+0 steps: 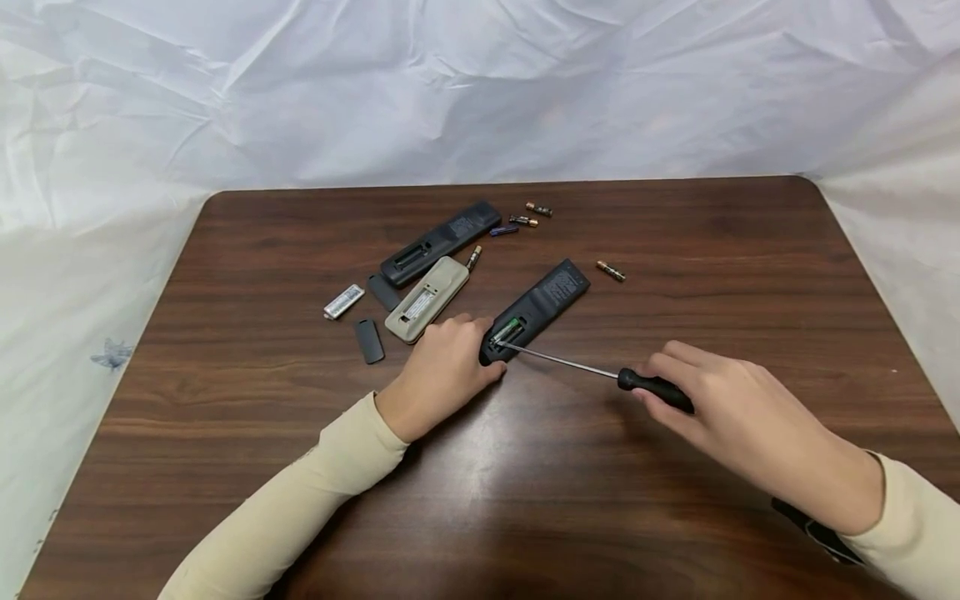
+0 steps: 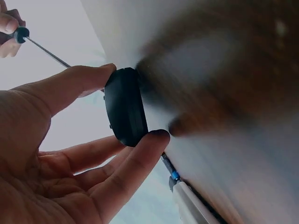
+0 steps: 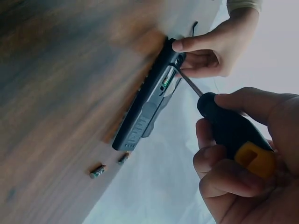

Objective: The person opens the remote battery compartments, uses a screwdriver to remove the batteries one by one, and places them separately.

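Note:
A black remote control [image 1: 551, 300] lies back side up, its battery compartment uncovered with a green battery [image 1: 508, 331] inside. My left hand [image 1: 447, 364] grips the remote's near end between thumb and fingers, as the left wrist view also shows. My right hand [image 1: 738, 412] holds a screwdriver [image 3: 229, 126] by its black handle, which has a yellow end in the right wrist view. The metal shaft [image 1: 562, 361] points left, and its tip is at the near end of the green battery in the compartment.
Left of the held remote lie a beige remote [image 1: 447, 279] and another black remote [image 1: 468, 221], both uncovered. Two dark battery covers [image 1: 368, 341] and white batteries [image 1: 344, 302] lie farther left. Several loose batteries lie toward the back, one [image 1: 611, 271] to the right.

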A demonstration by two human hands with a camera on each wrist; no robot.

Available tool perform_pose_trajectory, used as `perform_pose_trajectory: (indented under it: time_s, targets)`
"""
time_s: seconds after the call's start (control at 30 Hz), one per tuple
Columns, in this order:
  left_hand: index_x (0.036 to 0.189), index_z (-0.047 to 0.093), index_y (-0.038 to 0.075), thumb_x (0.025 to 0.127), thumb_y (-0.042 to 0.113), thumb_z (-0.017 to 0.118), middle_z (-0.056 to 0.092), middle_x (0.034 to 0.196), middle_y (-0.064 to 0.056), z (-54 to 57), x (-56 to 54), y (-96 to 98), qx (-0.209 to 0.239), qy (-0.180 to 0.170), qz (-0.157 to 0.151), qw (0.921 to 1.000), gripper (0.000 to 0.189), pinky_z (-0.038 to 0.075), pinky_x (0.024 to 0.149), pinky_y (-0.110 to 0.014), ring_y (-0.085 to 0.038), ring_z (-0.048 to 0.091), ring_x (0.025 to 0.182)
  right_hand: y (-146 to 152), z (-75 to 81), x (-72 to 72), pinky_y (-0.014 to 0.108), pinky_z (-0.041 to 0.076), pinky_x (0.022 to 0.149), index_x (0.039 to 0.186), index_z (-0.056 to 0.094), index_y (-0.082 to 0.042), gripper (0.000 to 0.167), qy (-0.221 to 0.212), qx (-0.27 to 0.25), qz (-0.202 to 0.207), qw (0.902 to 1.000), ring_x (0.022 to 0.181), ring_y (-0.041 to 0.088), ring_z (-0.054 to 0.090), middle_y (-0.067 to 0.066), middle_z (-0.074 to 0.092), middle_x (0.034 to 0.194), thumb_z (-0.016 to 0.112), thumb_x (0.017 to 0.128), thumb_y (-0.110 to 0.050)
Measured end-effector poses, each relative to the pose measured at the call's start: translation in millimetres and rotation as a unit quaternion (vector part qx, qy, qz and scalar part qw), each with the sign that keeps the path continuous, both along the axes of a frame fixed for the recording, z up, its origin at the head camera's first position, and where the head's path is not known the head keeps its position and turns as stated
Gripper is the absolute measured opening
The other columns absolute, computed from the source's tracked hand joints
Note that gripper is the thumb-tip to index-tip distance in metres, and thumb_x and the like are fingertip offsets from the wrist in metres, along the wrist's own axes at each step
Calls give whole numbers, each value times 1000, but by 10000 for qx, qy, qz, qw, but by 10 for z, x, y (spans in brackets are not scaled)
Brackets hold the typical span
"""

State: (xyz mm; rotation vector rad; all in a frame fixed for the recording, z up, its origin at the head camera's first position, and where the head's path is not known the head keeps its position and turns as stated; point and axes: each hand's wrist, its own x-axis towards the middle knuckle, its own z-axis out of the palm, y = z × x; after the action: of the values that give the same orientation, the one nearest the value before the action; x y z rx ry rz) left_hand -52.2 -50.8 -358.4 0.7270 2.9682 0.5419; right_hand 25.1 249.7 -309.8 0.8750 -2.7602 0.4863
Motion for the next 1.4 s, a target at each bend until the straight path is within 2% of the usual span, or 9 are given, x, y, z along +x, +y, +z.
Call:
perform_pose_trajectory:
  time_s: [0.1, 0.2, 0.33, 0.4, 0.6, 0.7, 0.83, 1.17, 1.4]
  targets:
    - [100, 73, 4, 84, 27, 90, 66, 84, -7, -5, -1, 12, -36, 94, 41, 9999, 34, 59, 64, -44, -23, 68, 76, -12, 1, 27, 21, 30, 47, 95, 69, -21, 9, 17, 58, -194, 9998, 57, -7, 33, -15, 51, 84, 77, 96, -25]
    - [99, 71, 3, 82, 28, 90, 64, 83, -6, -10, -1, 17, -65, 131, 100, 9998, 36, 59, 63, -43, -23, 67, 72, -29, 22, 45, 22, 28, 45, 93, 68, -22, 17, 48, 150, -377, 9992, 54, -6, 31, -16, 51, 82, 82, 86, -18]
    - [102, 71, 3, 82, 29, 91, 64, 83, -6, -11, -15, 8, -25, 103, 90, 9999, 38, 58, 63, -42, -21, 65, 71, -37, 40, 68, 21, 25, 44, 92, 67, -22, 13, 116, 150, -396, 9990, 53, -7, 29, -16, 50, 82, 80, 90, -20]
    - [107, 72, 3, 82, 30, 92, 66, 85, -7, -11, -33, -3, 14, 84, 12, 10000, 41, 58, 63, -41, -20, 65, 73, -36, 45, 78, 21, 25, 44, 92, 68, -22, 11, 142, 99, -334, 9993, 54, -8, 29, -15, 49, 83, 73, 99, -29]
    - [126, 74, 8, 81, 32, 94, 72, 95, -4, -37, -134, -88, 634, -652, -20, 9959, 55, 54, 72, -38, -17, 65, 82, -66, 71, 75, 19, 24, 44, 92, 69, -21, 59, 283, -36, -191, 9994, 54, -9, 28, -15, 49, 84, 29, 111, -60]
    - [132, 73, 12, 81, 31, 94, 74, 98, -1, -69, -214, -161, 1260, -1530, 185, 9800, 58, 53, 74, -34, -14, 66, 83, -82, 67, 73, 18, 23, 44, 94, 70, -21, 60, 279, -76, -120, 9995, 54, -9, 28, -15, 49, 85, 27, 110, -60]
    - [138, 70, 11, 87, 27, 89, 74, 106, -4, -108, -279, -254, 2023, -2520, 441, 9453, 57, 55, 73, -31, -15, 70, 86, -89, 14, 87, 18, 26, 45, 96, 71, -20, 59, 207, -128, -107, 9996, 55, -9, 30, -15, 52, 86, 29, 110, -60]
    - [139, 68, 7, 95, 8, 78, 71, 114, -14, -160, -285, -348, 3472, -3582, 817, 8628, 45, 60, 80, -29, -18, 72, 92, -103, -60, 100, 21, 26, 43, 93, 71, -16, 65, 467, -58, -346, 9983, 53, -7, 31, -11, 55, 84, 26, 111, -60]
    - [137, 70, 7, 93, 7, 80, 73, 108, -13, -202, -255, -334, 3647, -3611, 855, 8540, 45, 60, 76, -27, -15, 74, 87, -94, -181, 182, 20, 27, 43, 93, 69, -18, 58, 517, -226, -379, 9977, 54, -6, 32, -13, 55, 84, 30, 112, -57]
